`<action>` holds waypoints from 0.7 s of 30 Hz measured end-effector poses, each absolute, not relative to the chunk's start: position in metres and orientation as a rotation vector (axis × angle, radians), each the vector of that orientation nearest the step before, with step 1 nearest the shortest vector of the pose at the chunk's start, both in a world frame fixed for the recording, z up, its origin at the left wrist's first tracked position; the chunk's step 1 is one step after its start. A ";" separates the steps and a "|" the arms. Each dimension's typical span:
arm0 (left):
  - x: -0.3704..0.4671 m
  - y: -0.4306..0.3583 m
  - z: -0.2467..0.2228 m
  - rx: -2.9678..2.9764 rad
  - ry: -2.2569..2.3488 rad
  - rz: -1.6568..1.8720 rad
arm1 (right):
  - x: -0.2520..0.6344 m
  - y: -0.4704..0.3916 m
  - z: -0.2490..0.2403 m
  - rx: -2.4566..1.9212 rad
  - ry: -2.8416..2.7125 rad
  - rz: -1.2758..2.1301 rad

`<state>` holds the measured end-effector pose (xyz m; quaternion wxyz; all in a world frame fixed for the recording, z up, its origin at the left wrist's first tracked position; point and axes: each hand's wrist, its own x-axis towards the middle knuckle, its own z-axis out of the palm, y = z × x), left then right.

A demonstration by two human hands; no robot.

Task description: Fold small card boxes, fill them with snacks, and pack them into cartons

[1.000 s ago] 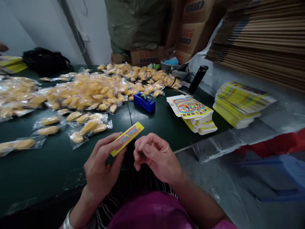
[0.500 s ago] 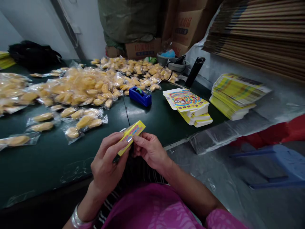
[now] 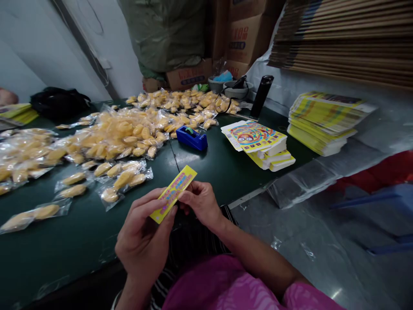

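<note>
A small yellow printed box [image 3: 174,193] is held between my two hands, above the table's near edge, its narrow printed face turned up. My left hand [image 3: 145,232] grips its lower left end between fingers and thumb. At the upper right end, my right hand [image 3: 201,202] pinches it, thumb on the near side; its other fingers are partly hidden. Past the box lies a blue tape dispenser [image 3: 191,137]. Flat printed yellow cartons [image 3: 256,140] lie stacked to its right. Clear-wrapped yellow pieces [image 3: 119,133] are heaped at the left.
More yellow cartons [image 3: 319,122] are stacked at the right edge. A black cylinder [image 3: 262,97] stands behind, near grey bowls [image 3: 238,89]. A black bag [image 3: 60,102] sits at the back left. Part of another person [image 3: 8,97] shows at the far left. A blue stool [image 3: 383,202] is at the right.
The box has been tipped so its narrow printed face shows more fully. My left hand has shifted slightly down and left. The view has turned slightly.
</note>
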<state>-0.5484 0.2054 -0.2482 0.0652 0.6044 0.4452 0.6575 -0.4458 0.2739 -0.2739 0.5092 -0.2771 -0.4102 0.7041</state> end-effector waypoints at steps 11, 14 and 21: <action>-0.593 0.208 -0.205 1.336 1.398 1.797 | -0.387 0.297 -0.281 -1.085 -1.360 1.072; -0.600 0.226 -0.196 1.331 1.265 1.394 | -0.372 0.294 -0.244 -0.845 -1.542 1.046; -0.610 0.245 -0.230 1.239 1.152 1.015 | -0.378 0.301 -0.241 -0.856 -1.748 1.337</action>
